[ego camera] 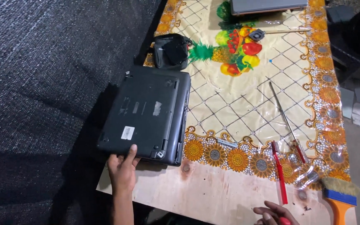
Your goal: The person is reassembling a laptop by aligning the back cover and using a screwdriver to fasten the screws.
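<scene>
The left hand [122, 168] rests on the near edge of a dark laptop [146, 114]; the thumb lies on top of the bottom cover and the other fingers go under the edge, so the hand is closed on the laptop. The laptop lies upside down at the left side of the table, with its bottom cover facing up; a white sticker and some worn pale patches are on this cover; its left part hangs over the table edge, above a dark woven fabric [42, 83].

The right hand [273, 213] is at the lower edge of the view; its fingers are curled around a small red thing [285, 221], but most of that thing is hidden and its kind cannot be told. Just beside this hand, a red-handled tool [279, 173] lies on the bare plywood table [213, 191] and reaches up onto the cloth; a second slim tool with a long metal shaft [286, 121] lies near it, more to the right.

A plastic tablecloth [238, 108] with sunflowers at the border and fruit in the middle covers the far part of the table. A brush with an orange handle and a blue band [339, 198] lies at the right corner; a small black pouch [171, 51] stands beyond the laptop; a small round fan [256, 35] lies on the fruit picture; another grey device [267, 6] is at the far edge.
</scene>
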